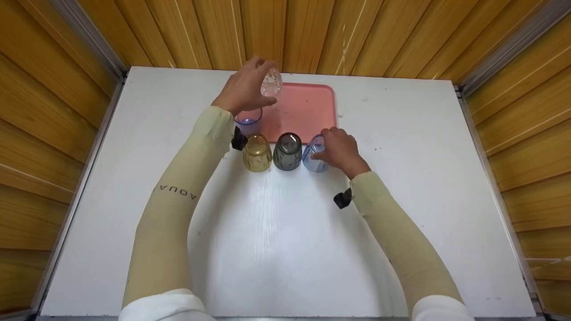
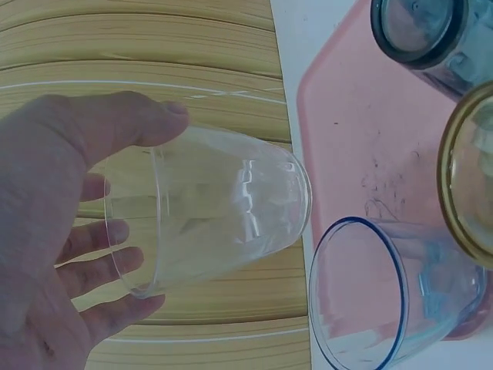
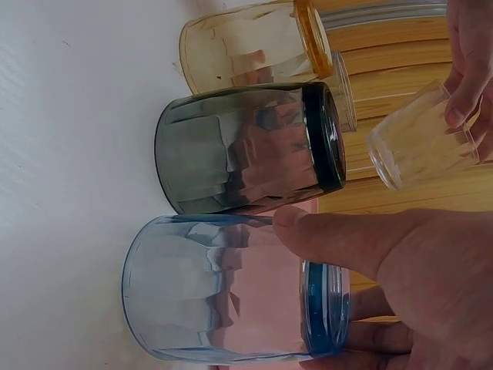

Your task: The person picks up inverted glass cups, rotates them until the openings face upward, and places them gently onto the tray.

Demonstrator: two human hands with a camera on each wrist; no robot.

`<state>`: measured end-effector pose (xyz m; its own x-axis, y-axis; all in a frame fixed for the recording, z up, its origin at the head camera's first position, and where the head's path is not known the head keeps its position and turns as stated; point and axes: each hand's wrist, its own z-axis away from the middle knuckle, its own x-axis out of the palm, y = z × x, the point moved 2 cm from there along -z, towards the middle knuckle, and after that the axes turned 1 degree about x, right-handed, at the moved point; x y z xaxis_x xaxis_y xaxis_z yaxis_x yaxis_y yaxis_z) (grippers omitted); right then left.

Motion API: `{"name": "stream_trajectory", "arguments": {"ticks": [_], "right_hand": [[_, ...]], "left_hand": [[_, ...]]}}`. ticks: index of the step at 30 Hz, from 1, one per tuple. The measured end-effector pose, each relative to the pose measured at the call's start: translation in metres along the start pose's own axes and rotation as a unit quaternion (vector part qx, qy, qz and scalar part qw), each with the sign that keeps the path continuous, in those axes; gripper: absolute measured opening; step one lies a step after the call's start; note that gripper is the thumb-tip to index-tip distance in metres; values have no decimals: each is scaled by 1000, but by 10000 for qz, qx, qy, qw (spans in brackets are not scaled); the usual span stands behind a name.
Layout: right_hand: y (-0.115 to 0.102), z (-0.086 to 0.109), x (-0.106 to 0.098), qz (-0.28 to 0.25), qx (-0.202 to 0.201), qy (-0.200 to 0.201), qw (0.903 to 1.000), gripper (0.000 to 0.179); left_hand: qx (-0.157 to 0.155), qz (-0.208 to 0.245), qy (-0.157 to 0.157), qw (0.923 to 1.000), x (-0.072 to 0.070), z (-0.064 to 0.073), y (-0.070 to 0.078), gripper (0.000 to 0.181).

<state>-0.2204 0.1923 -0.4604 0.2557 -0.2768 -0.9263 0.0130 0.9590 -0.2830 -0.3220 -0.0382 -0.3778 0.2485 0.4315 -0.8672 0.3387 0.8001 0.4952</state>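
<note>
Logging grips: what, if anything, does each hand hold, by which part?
Left hand: clear glass, near its rim. Right hand: upturned blue glass, near its base.

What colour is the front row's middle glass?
Dark smoky grey; the middle glass shows best in the right wrist view.

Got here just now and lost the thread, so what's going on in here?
A person's left hand holds a clear glass, mouth up, by the far left corner of a pink tray. The right hand grips an upside-down blue glass. It ends a row with a dark grey glass and an amber glass, also mouth down, along the tray's near edge on a white table. A blue-rimmed glass stands mouth up behind the amber glass.
</note>
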Motion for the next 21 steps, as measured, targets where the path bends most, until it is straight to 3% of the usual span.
{"name": "stream_trajectory", "arguments": {"ticks": [21], "right_hand": [[-4,4,0,-150,209,-75,9996,67]], "left_hand": [[-253,-58,-13,9997,6,-13,-16,83]]}}
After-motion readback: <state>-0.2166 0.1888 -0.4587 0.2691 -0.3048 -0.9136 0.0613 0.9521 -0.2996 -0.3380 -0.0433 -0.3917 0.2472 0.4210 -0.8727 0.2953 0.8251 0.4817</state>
